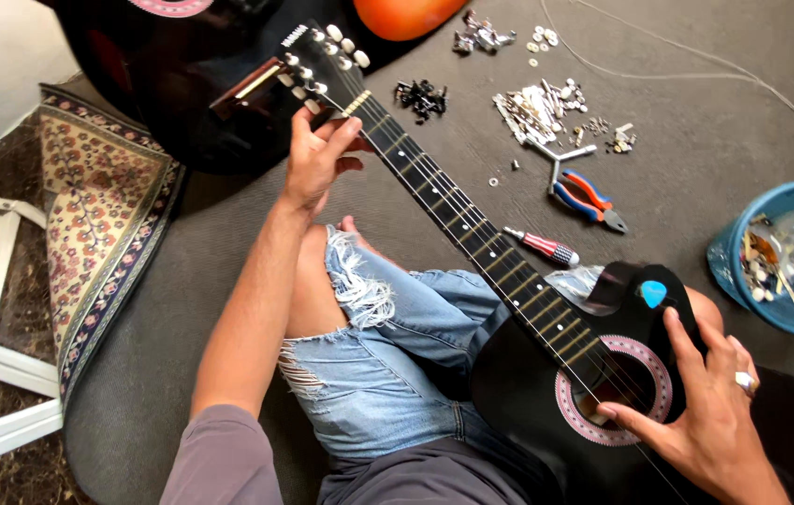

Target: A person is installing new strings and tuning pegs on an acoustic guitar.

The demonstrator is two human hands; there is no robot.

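Observation:
A black acoustic guitar [518, 374] lies across my lap, its neck [444, 201] running up and left to the headstock [322, 56] with white tuning pegs. My left hand [317, 159] wraps around the neck just below the nut. My right hand [706, 402] rests over the body beside the pink-ringed sound hole [614, 388], thumb touching the strings. A blue pick [652, 293] sits on the guitar's upper shoulder.
On the grey mat [696, 159] lie red-and-blue pliers [584, 196], a red-striped screwdriver [542, 246], black parts [420, 98] and several metal tuner parts [537, 108]. A blue basket [790, 252] stands right. Another dark guitar [163, 93] lies far left, a patterned rug [97, 206] beside it.

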